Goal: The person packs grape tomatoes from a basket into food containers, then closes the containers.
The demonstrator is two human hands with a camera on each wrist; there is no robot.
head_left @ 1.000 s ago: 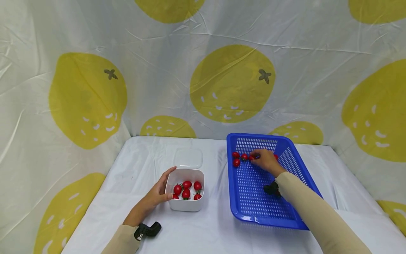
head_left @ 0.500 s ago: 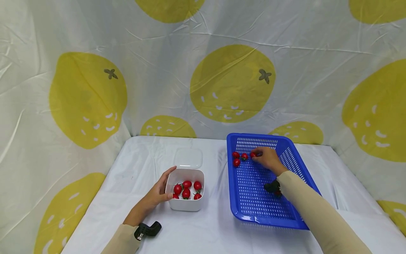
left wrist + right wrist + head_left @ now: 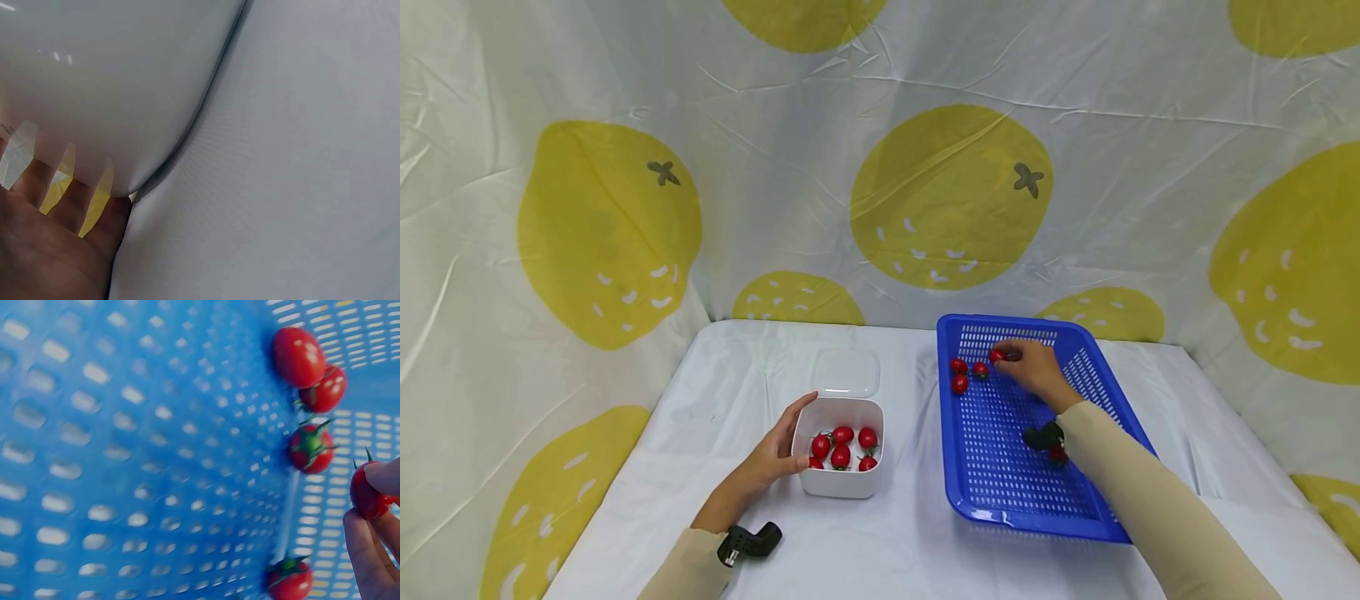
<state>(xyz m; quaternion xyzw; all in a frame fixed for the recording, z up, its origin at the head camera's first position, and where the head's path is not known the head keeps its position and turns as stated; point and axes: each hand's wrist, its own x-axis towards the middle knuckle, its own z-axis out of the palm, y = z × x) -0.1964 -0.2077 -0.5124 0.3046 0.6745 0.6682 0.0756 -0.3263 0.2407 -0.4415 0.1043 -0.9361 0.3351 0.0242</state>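
Note:
In the head view my left hand [image 3: 773, 450] holds the left side of a white square container [image 3: 842, 486], thumb at the near rim and fingers along the wall. Several red cherry tomatoes [image 3: 841, 456] lie inside it. Over the far part of a blue perforated basket [image 3: 955, 483], my right hand [image 3: 1030, 367] pinches a cherry tomato [image 3: 367, 490] between thumb and fingers. A bit more red shows behind it in the right wrist view; whether that is a second tomato I cannot tell. More tomatoes [image 3: 310, 450] rest in the basket below, some with green stems.
A translucent lid [image 3: 846, 373] lies on the white cloth behind the container. Another tomato [image 3: 1057, 454] sits in the basket under my right wrist, beside the black wrist camera [image 3: 1042, 437]. A lemon-patterned curtain [image 3: 775, 208] hangs behind the table.
My right hand has lifted slightly toward the back of the basket with the cherry tomato, away from the others. My left hand and the container have stayed in place.

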